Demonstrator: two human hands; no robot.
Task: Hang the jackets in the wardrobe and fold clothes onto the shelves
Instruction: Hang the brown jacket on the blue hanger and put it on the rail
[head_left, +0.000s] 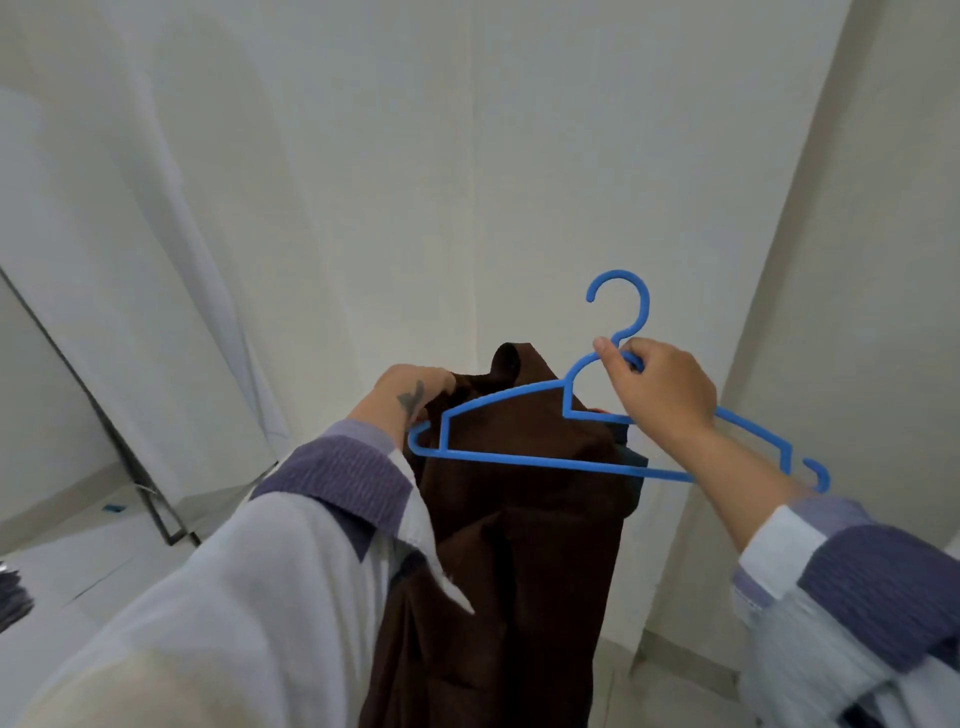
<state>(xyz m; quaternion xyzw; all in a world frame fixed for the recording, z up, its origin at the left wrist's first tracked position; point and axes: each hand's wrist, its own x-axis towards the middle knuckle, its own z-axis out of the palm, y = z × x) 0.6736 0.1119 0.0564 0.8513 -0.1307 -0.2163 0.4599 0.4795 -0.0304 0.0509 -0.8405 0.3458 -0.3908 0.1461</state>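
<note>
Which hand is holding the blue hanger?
The right hand pinches the blue plastic hanger just below its hook. The left hand grips the dark brown jacket instead.

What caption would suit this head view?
Left hand grips a brown jacket while right hand holds a blue hanger before it.

Both arms reach forward and up in pale, purple-cuffed sleeves, the left hand (415, 395), its wrist tattooed, curled in what looks like a grip with its fingers hidden from view, the right hand (662, 387) pinching with thumb and curled fingers.
</note>
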